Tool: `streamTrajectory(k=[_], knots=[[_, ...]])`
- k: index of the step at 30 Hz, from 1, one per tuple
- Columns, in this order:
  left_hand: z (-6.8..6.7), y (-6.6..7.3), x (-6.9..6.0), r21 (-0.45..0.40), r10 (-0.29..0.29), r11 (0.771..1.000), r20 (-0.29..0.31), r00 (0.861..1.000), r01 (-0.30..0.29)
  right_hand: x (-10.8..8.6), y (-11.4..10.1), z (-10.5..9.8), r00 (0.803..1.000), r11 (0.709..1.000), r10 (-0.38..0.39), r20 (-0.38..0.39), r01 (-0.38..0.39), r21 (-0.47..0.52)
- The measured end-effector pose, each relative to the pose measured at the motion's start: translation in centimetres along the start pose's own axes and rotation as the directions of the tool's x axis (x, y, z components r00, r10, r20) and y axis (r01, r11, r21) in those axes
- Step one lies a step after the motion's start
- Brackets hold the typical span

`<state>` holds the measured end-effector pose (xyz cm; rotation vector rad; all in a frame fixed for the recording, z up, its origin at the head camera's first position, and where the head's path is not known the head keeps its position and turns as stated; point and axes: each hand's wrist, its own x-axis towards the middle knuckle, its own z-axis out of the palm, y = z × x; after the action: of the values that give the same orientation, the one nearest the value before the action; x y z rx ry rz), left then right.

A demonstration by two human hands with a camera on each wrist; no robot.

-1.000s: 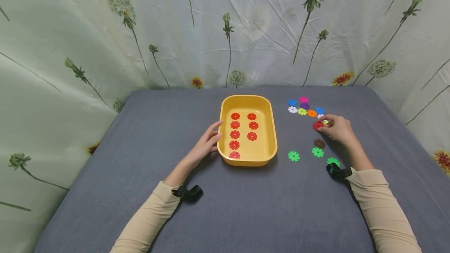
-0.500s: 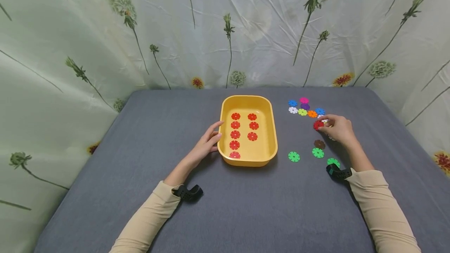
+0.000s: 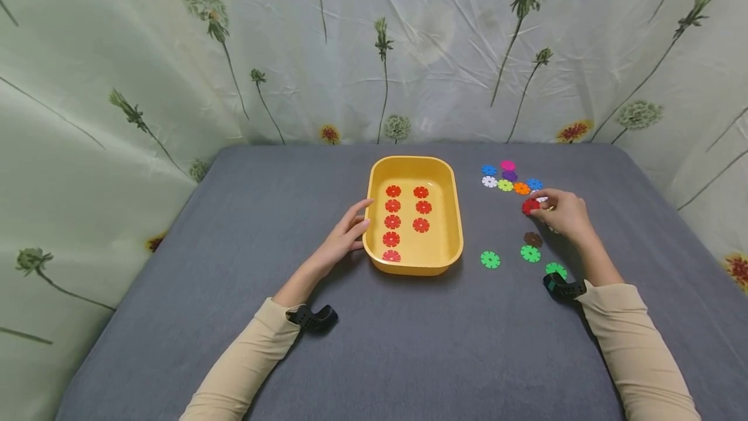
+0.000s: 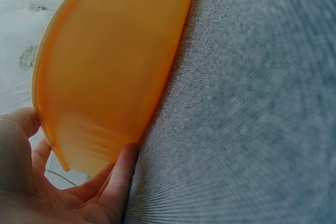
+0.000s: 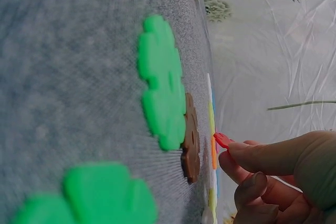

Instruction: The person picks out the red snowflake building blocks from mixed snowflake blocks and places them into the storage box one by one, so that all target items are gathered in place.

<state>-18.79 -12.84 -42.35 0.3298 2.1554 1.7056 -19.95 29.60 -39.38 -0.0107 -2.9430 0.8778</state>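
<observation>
A yellow plastic tray (image 3: pixel 435 255) stands on the grey tabletop with red notched plastic discs lying in two columns inside. My left hand (image 3: pixel 339 239) holds its left side; in the left wrist view thumb and fingers sit at the rim and against the outer wall. To the right, my right hand (image 3: pixel 563 214) pinches a red notched disc (image 3: pixel 530 206) between thumb and fingertips, tilted above the other discs. In the right wrist view the pinched red disc (image 5: pixel 223 140) is seen nearly edge-on. My right fingers partly hide the white and yellow-green discs beneath.
Behind the right hand lie loose discs, including blue (image 3: pixel 489 170), pink (image 3: pixel 508 165), purple (image 3: pixel 510 176), white (image 3: pixel 489 182) and orange (image 3: pixel 521 188). Nearer are a brown disc (image 3: pixel 533 240) and green discs (image 3: pixel 490 260). A flower-print curtain (image 3: pixel 327 51) hangs behind the table.
Both hands keep nearly the same places. The red disc in the right hand stays pinched, its tilt slightly different; the whole head view has shifted a little.
</observation>
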Motion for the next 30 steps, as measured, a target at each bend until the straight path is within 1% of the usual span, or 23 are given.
streamTrajectory(k=[6,11,16,22,30], knots=[[0.0,-0.1,0.1,-0.003,-0.013,1.0,-0.009,1.0,0.013,0.0,-0.1,0.1,1.0,1.0,-0.001,-0.005,0.001,0.003],[0.0,0.0,0.0,0.006,0.001,1.0,0.001,1.0,-0.001,0.0,-0.2,0.1,1.0,1.0,0.004,-0.002,-0.004,0.004],[0.0,0.1,0.1,0.006,-0.007,1.0,0.01,1.0,0.007,0.0,-0.5,0.0,1.0,1.0,0.002,-0.007,-0.002,0.0],[0.0,0.1,0.0,-0.004,0.001,1.0,0.022,1.0,-0.001,-0.2,-1.0,-0.1,1.0,1.0,0.017,-0.002,-0.017,0.006],[0.0,0.0,0.0,-0.003,0.007,1.0,0.01,1.0,-0.007,-0.4,-1.4,-0.2,1.0,1.0,-0.001,-0.017,0.001,0.006]])
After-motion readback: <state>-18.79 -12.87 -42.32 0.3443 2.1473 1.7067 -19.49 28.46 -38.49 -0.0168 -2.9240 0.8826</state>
